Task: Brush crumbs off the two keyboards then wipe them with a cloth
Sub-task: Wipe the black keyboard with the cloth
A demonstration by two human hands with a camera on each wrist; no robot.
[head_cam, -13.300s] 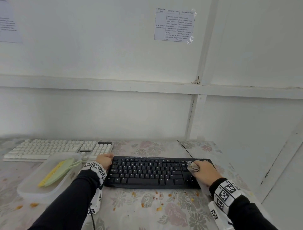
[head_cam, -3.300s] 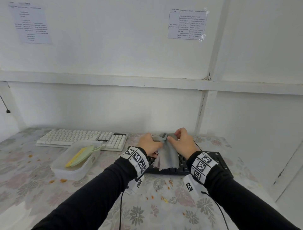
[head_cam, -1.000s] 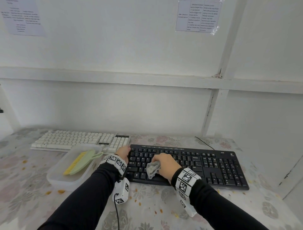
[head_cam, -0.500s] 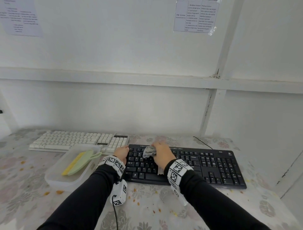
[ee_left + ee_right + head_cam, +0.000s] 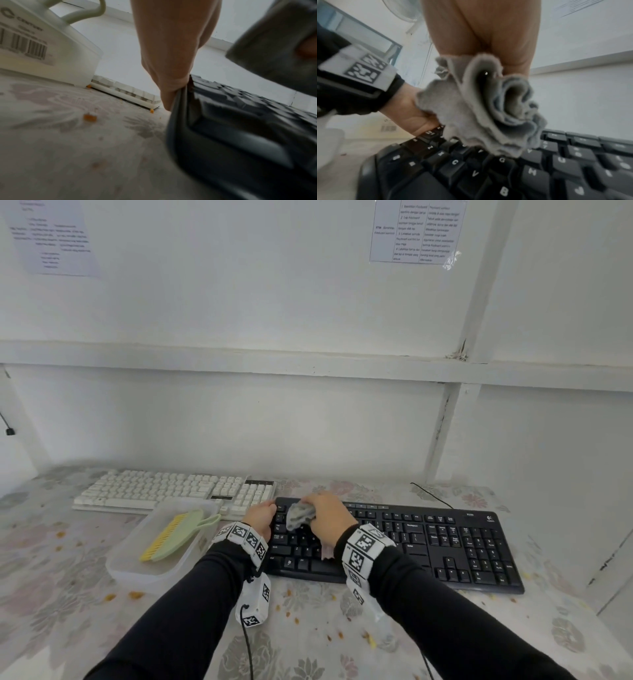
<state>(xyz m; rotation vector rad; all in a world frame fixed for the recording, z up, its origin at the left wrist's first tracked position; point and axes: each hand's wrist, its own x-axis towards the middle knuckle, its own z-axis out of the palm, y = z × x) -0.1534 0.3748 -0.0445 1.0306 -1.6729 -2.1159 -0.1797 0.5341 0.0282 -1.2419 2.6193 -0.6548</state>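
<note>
A black keyboard (image 5: 428, 542) lies on the flowered table in front of me. My right hand (image 5: 325, 517) grips a bunched grey cloth (image 5: 299, 514) over the keyboard's upper left keys; the cloth (image 5: 481, 108) hangs from the fingers onto the black keys (image 5: 539, 173). My left hand (image 5: 262, 517) grips the keyboard's left edge (image 5: 178, 121), with the heel of the hand (image 5: 171, 60) against it; its fingers are hidden. A white keyboard (image 5: 171, 489) lies at the back left.
A clear plastic tub (image 5: 137, 559) holding a green brush with yellow bristles (image 5: 178, 534) stands just left of the black keyboard. Orange crumbs (image 5: 135, 595) dot the tablecloth. The white wall runs close behind, and a black cable (image 5: 431, 494) leads off the keyboard's back.
My right hand has carried the cloth from the lower left keys up to the keyboard's top left corner. The left hand has stayed on the left edge.
</note>
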